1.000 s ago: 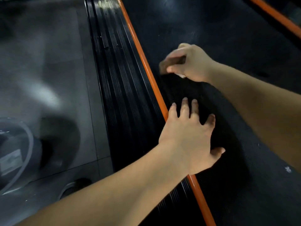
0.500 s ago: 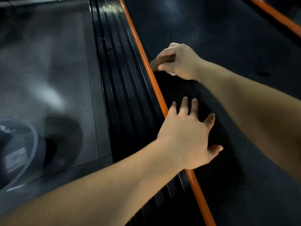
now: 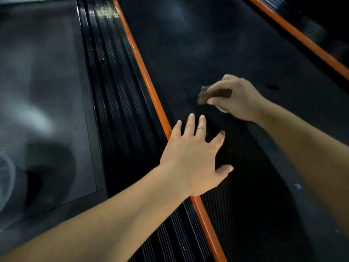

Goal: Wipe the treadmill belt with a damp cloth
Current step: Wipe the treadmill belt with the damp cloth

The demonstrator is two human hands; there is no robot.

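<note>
Wiping under way. Right hand (image 3: 238, 98) fingers clamped on cloth (image 3: 212, 94), pressed to belt (image 3: 207, 44), inboard of rail (image 3: 145, 76). Left hand (image 3: 192, 157) flat on belt by rail, fingers spread, bracing. No clear wiped patch visible; most of belt likely left.

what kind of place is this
Likely a gym or workout room, seen close up: a wide black textured treadmill belt edged by orange strips, a ribbed black side rail, and a grey tiled floor beside it.
</note>
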